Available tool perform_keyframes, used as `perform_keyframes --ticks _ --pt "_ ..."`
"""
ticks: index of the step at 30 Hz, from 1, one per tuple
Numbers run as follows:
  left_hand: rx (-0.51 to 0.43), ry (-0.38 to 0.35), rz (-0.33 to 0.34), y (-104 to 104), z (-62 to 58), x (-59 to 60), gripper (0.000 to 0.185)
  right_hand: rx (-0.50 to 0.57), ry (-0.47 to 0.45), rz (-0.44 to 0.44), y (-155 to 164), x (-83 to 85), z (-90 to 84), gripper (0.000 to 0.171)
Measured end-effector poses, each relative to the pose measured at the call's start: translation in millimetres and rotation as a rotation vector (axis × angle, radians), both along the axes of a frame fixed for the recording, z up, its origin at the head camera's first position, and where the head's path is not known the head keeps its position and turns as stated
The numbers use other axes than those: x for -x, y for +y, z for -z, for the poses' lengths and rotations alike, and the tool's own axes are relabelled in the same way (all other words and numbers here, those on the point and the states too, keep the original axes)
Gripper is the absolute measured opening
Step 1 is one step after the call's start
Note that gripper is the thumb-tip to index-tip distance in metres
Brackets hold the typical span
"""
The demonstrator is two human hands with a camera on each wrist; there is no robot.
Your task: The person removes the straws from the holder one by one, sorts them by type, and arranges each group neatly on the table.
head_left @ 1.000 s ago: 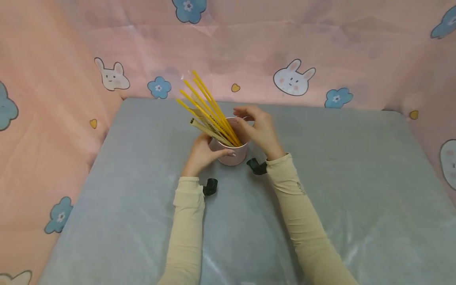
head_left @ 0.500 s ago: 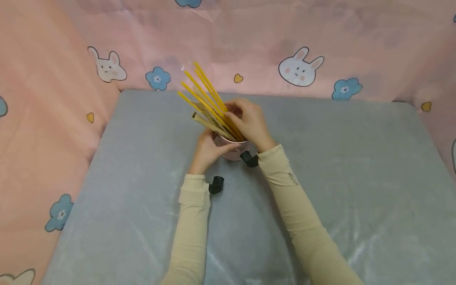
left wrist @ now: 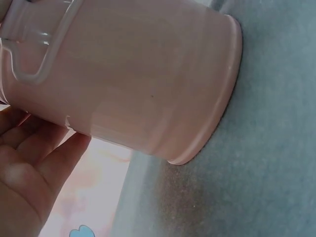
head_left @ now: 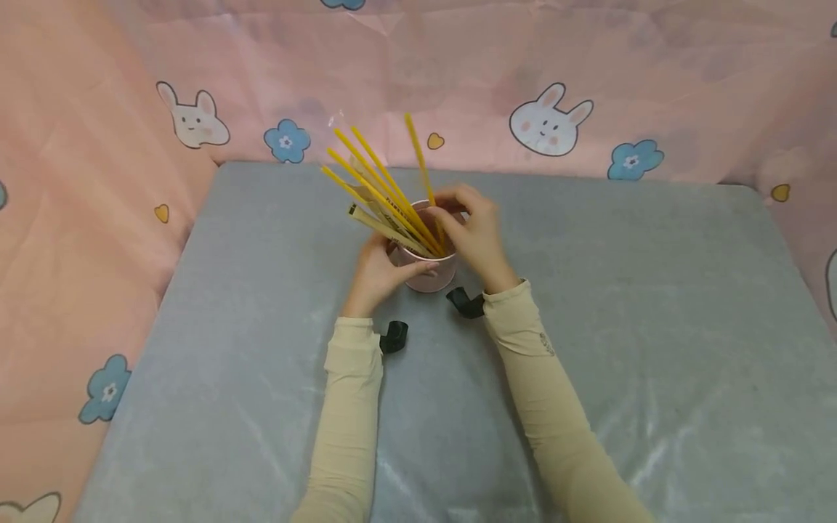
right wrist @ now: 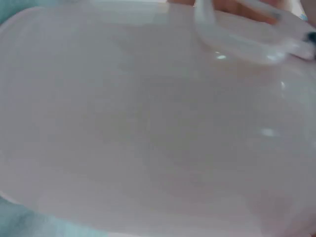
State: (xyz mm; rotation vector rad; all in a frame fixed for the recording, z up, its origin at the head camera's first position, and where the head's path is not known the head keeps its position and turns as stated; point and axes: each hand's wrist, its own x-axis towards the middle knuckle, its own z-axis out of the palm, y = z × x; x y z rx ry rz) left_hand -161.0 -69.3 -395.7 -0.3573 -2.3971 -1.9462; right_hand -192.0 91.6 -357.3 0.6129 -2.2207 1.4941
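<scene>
My left hand (head_left: 379, 272) grips the cup (head_left: 428, 272); my right fingers (head_left: 451, 211) pinch one straw (head_left: 418, 156), standing above it.

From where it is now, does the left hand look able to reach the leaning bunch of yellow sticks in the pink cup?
Probably yes. The left hand grips the side of the pink cup, right below the leaning bunch of yellow sticks, with nothing between. It would have to let go first; the right hand pinches a separate upright yellow stick.
</scene>
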Motion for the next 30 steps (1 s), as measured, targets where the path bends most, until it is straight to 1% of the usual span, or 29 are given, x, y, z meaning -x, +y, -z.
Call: perform_keyframes --ticks 4,8,12,17,23,28,30 --pt "-0.005 -0.006 0.005 -1 1.0 -0.4 0.069 0.077 0.022 0.042 10 -7.8 3.5 0.012" --pt "-0.003 -0.002 0.004 -5 1.6 -1.5 0.069 0.162 -0.019 0.052 17 -8.7 4.1 0.013" --pt "0.012 0.001 -0.007 -8 1.3 -2.6 0.067 0.248 -0.041 0.039 24 -7.4 4.4 0.01" --pt "0.041 0.008 -0.028 -8 0.7 -1.0 0.07 0.297 -0.056 0.051 31 -7.4 -0.4 0.011" --pt "0.04 0.031 -0.042 -5 -0.7 0.9 0.076 0.355 -0.09 0.058 38 -8.8 -7.9 0.007" --pt "0.056 0.025 -0.056 -3 -0.2 1.2 0.075 0.406 -0.14 0.026 43 -11.2 -12.5 0.007" --pt "0.056 0.023 -0.059 -2 0.4 1.1 0.074 0.423 -0.141 0.01 46 -12.0 -13.4 0.007"
